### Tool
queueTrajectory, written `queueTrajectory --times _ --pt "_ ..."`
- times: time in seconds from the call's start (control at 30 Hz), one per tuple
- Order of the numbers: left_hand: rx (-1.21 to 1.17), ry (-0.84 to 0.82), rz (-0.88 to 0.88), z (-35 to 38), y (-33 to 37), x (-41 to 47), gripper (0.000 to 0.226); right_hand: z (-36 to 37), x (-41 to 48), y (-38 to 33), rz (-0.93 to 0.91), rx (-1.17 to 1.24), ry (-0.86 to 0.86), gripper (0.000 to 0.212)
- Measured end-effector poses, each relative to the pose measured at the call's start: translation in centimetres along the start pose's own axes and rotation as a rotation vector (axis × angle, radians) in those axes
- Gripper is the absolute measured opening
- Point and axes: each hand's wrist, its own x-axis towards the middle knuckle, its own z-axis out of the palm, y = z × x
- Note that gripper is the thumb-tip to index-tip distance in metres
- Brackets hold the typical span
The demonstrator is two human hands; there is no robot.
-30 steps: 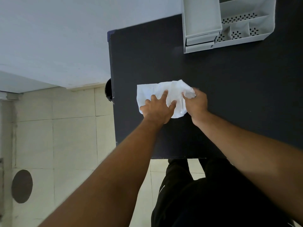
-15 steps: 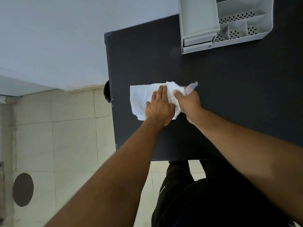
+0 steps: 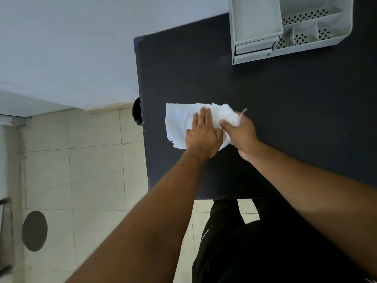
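A crumpled white sheet of paper [image 3: 179, 123] lies on the dark table [image 3: 285, 111] near its left edge. My left hand [image 3: 202, 135] lies flat on the sheet with straight fingers, pressing it down. My right hand [image 3: 240, 133] is just to the right of the left one and pinches the bunched right end of the paper between thumb and fingers. A thin pale strip sticks up past the right hand's knuckles; I cannot tell what it is.
A grey plastic desk organiser [image 3: 285, 27] with drawers and perforated compartments stands at the table's far right. The table's left edge [image 3: 142, 119] drops to a tiled floor [image 3: 81, 170]. A dark round object [image 3: 137, 113] sits beside that edge.
The left hand went from curled fingers on the paper to flat, straight fingers and slid left over it. The sheet has spread out to the left; the right hand still holds the bunched end.
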Motion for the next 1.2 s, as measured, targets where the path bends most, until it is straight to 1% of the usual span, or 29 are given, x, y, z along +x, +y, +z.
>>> queueTrajectory --times 0.13,0.23,0.3,0.33,0.4,0.43,0.5,0.53,0.57,0.67,0.77,0.83,0.9,1.0,1.1,1.2 --pt "0.044 0.009 -0.008 0.0 -0.4 -0.1 0.072 -0.5 0.8 -0.7 0.012 0.036 0.137 0.018" --pt "0.062 0.016 -0.013 -0.1 -0.4 0.0 0.074 -0.5 1.1 -0.7 -0.016 0.068 0.207 0.019" --pt "0.048 0.025 -0.032 -0.4 -0.3 0.1 0.077 -0.4 0.9 -0.4 -0.027 0.100 0.221 0.020" --pt "0.032 0.032 -0.036 -0.5 -0.2 0.1 0.079 -0.5 0.8 -0.2 -0.024 0.121 0.207 0.020" --pt "-0.003 0.031 -0.014 -0.7 -0.3 0.1 0.081 -0.7 0.5 0.0 -0.005 0.187 0.120 0.024" --pt "-0.015 0.013 0.013 -0.8 -0.4 0.1 0.081 -0.8 0.3 0.0 0.008 0.203 0.068 0.031" --pt "-0.015 -0.029 0.075 -0.8 -0.8 0.0 0.085 -1.1 0.2 -0.1 0.036 0.153 -0.001 0.051" --pt "-0.007 -0.043 0.103 -0.9 -1.1 0.0 0.088 -1.1 0.3 -0.2 0.050 0.126 -0.009 0.061" --pt "0.001 -0.054 0.123 -1.0 -1.4 -0.1 0.092 -1.2 0.4 -0.3 0.058 0.117 0.000 0.066" --pt "0.037 -0.088 0.152 -1.1 -2.3 -0.1 0.105 -1.5 0.8 -0.7 0.038 0.140 0.034 0.061" --pt "0.077 -0.104 0.172 -1.4 -2.8 0.0 0.117 -1.3 0.8 -1.3 0.009 0.152 0.077 0.063" --pt "0.100 -0.111 0.176 -1.4 -2.8 0.1 0.122 -1.2 1.0 -1.4 0.023 0.180 0.093 0.061" --pt "0.129 -0.106 0.167 -1.2 -2.7 0.3 0.124 -1.3 1.1 -1.3 0.088 0.209 0.064 0.056" --pt "0.159 -0.096 0.147 -0.7 -2.5 0.5 0.124 -1.4 0.8 -1.4 0.176 0.176 -0.056 0.062" --pt "0.196 -0.073 0.131 -0.2 -2.4 0.6 0.124 -1.4 0.8 -1.0 0.098 0.054 -0.019 0.063" --pt "0.224 -0.056 0.130 0.0 -2.6 0.7 0.119 -1.5 0.6 -1.2 0.067 0.055 0.021 0.063"
